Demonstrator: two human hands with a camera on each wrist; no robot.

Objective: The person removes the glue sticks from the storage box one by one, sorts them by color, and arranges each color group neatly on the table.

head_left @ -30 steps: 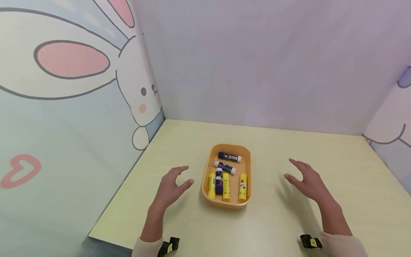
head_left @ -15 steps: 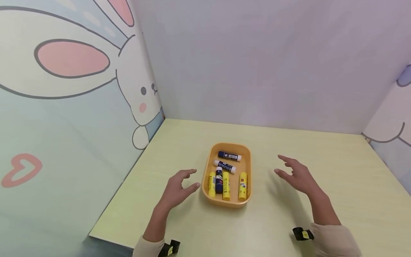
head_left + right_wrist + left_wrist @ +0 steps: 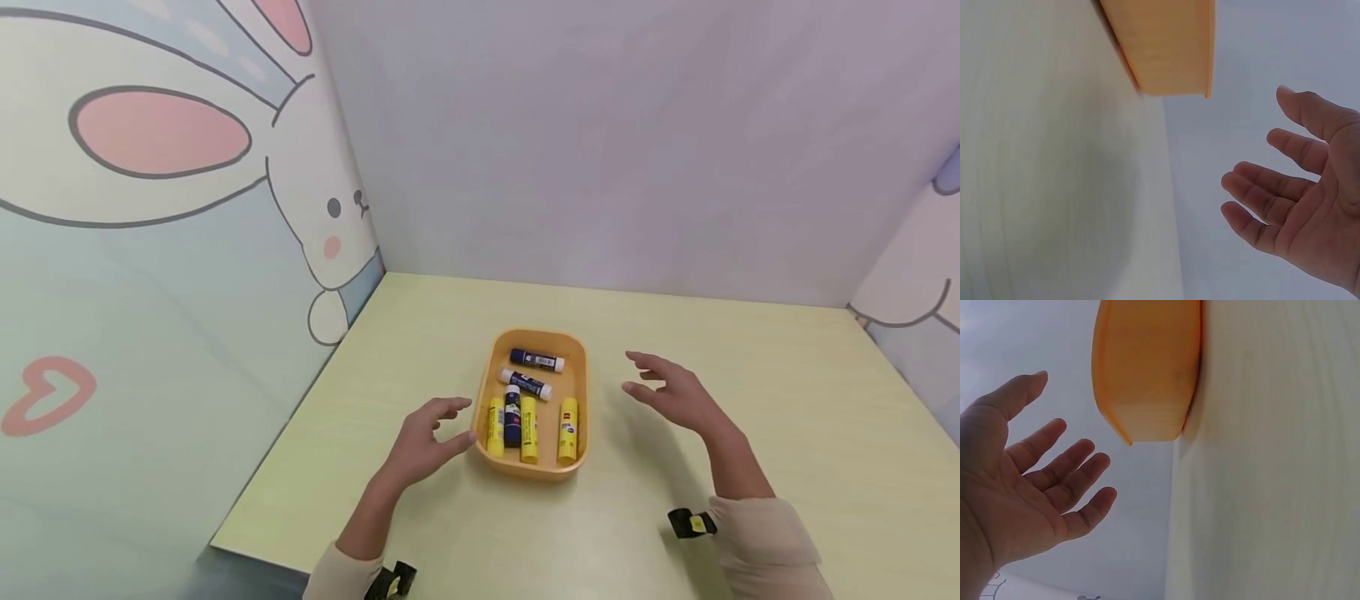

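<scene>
An orange plastic tray (image 3: 576,467) with rounded corners rests on the table, several glue sticks lying inside. Dark blue ones, such as the upper glue stick (image 3: 537,360), lie toward the back and left; yellow ones, such as the right-hand glue stick (image 3: 567,430), lie toward the front. Close to the tray's left rim is my left hand (image 3: 423,442), thumb and fingers spread and holding nothing. My right hand (image 3: 678,396) hovers off to the right of the tray, its fingers relaxed and bare. In the left wrist view, the tray's side wall (image 3: 1147,369) appears beyond the fingers.
The pale wooden table (image 3: 750,367) reaches back to a plain lilac wall (image 3: 600,150). On the left stands a wall (image 3: 150,308) printed with a cartoon rabbit. A black wrist camera (image 3: 692,523) sits by the right sleeve, another by the left.
Both hands have moved inward toward the tray, the left one rightward and the right one leftward and slightly farther back. The tray and glue sticks lie as before.
</scene>
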